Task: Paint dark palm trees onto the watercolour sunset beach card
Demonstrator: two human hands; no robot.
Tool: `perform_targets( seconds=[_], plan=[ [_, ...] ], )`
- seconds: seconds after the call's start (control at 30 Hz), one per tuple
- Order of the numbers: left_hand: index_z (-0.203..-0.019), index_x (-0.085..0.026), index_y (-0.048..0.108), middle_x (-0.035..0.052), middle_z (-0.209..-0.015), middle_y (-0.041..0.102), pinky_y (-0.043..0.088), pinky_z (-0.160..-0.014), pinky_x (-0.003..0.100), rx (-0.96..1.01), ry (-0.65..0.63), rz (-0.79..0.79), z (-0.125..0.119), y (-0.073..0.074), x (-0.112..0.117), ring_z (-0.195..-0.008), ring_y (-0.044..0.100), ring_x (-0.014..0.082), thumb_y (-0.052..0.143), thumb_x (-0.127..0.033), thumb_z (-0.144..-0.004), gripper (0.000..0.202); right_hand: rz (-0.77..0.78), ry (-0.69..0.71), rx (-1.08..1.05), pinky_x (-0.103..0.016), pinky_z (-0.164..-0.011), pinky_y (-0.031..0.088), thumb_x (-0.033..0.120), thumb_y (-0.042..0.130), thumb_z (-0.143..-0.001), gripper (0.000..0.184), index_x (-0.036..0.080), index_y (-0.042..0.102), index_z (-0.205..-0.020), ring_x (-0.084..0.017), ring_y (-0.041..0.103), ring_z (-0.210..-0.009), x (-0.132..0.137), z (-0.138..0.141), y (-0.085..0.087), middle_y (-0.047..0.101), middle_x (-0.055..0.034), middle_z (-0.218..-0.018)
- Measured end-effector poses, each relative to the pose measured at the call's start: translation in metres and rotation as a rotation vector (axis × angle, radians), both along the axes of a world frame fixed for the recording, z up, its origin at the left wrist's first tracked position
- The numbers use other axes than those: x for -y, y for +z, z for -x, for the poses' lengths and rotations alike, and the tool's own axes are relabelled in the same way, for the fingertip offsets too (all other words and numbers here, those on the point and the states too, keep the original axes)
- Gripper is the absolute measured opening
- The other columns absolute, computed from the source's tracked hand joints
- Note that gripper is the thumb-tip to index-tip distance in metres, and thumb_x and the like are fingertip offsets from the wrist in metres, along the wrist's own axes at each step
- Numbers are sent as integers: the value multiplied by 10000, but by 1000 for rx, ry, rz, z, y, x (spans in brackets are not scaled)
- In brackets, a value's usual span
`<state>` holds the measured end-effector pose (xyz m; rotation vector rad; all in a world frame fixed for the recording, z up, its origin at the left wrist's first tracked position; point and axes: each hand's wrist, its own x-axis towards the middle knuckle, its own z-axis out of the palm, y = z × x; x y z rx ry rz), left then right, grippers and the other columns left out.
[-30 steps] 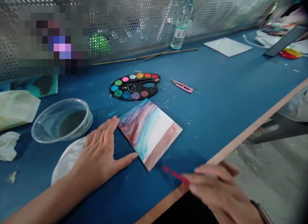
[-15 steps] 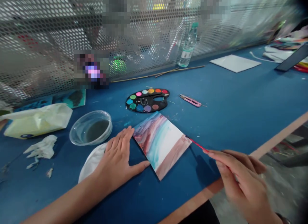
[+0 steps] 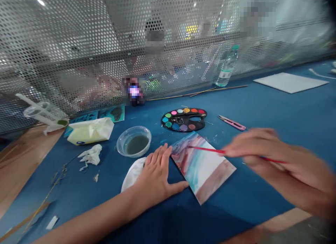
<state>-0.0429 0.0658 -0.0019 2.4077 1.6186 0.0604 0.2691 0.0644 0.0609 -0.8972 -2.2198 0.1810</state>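
Note:
My left hand (image 3: 157,172) lies flat and open on the blue table, its fingertips and thumb against the left edge of a painted square card (image 3: 207,170). The card has pink, teal and brown streaks across a white band. My right hand (image 3: 278,160) is blurred and grips a thin red paintbrush (image 3: 210,149) above the card. The brush tip is over the card's upper left part, and I cannot tell whether it touches. A round white plate (image 3: 132,174) lies partly under my left palm.
A black watercolour palette (image 3: 183,120), a clear bowl of grey water (image 3: 133,142), pink-handled snips (image 3: 231,122), a tissue pack (image 3: 90,131) and crumpled tissue (image 3: 90,155) lie on the blue table (image 3: 252,198). A perforated metal screen (image 3: 65,37) stands behind, with a water bottle (image 3: 227,64) against it.
My right hand has moved from the table's near edge to above the card, carrying the brush tip over it. My left hand stays at the card. The whole view has shifted.

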Motion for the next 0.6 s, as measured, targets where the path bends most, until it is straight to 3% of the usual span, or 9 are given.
perform_targets(
  seconds=[0.07,0.13,0.23,0.3,0.37,0.43,0.5,0.6],
  plan=[
    [-1631,-125,281,221,-1716,263,285,-1275,657,8,1,-2,-1,-2,0,-1594,265,427,574,-874,-827,1137,36,263,71,-348,-962,436,254,473,-1061,222,299,655,-1182,-175,657,-1047,-30,62,38,763,5,-1058],
    [-1629,-111,288,234,-1702,292,265,-1287,649,16,2,4,-1,-3,0,-1595,263,429,578,-875,-826,1146,115,371,168,-377,-968,409,292,420,-1084,280,235,694,-1086,-194,650,-1024,-62,120,58,775,-29,-1061],
    [-1643,-112,271,226,-1708,278,266,-1289,650,32,7,30,-2,-3,-1,-1599,246,428,582,-880,-817,1170,245,467,396,-389,-963,370,270,394,-1083,321,176,699,-1111,-215,635,-1045,-103,192,63,778,-75,-1136],
    [-1650,-121,262,214,-1717,253,295,-1274,658,45,5,45,-2,-2,-1,-1600,241,430,580,-879,-815,1172,286,557,525,-367,-942,367,201,507,-1010,238,163,722,-915,-202,656,-958,-120,228,58,799,-66,-1001],
    [-1655,-124,254,206,-1726,225,309,-1267,656,59,-1,47,-1,0,0,-1602,236,428,572,-885,-814,1178,338,613,594,-327,-889,385,179,549,-956,214,173,709,-814,-168,675,-865,-130,253,54,802,-29,-898],
    [-1659,-131,248,197,-1733,207,303,-1275,641,73,-10,38,-1,0,1,-1604,237,420,580,-885,-808,1184,356,594,592,-321,-889,386,181,514,-960,228,170,707,-838,-163,683,-865,-136,265,52,806,-38,-913],
    [-1660,-134,251,194,-1736,200,287,-1286,630,85,-13,27,-1,-1,2,-1607,231,417,583,-893,-801,1194,355,544,571,-343,-934,371,165,480,-961,250,155,700,-841,-179,685,-896,-140,268,52,804,-73,-915],
    [-1658,-123,253,207,-1729,219,277,-1289,629,101,-17,24,0,-3,3,-1607,230,419,556,-913,-804,1202,420,556,584,-319,-921,393,184,513,-940,237,176,697,-791,-164,697,-856,-143,263,52,802,-42,-840]
  ],
)
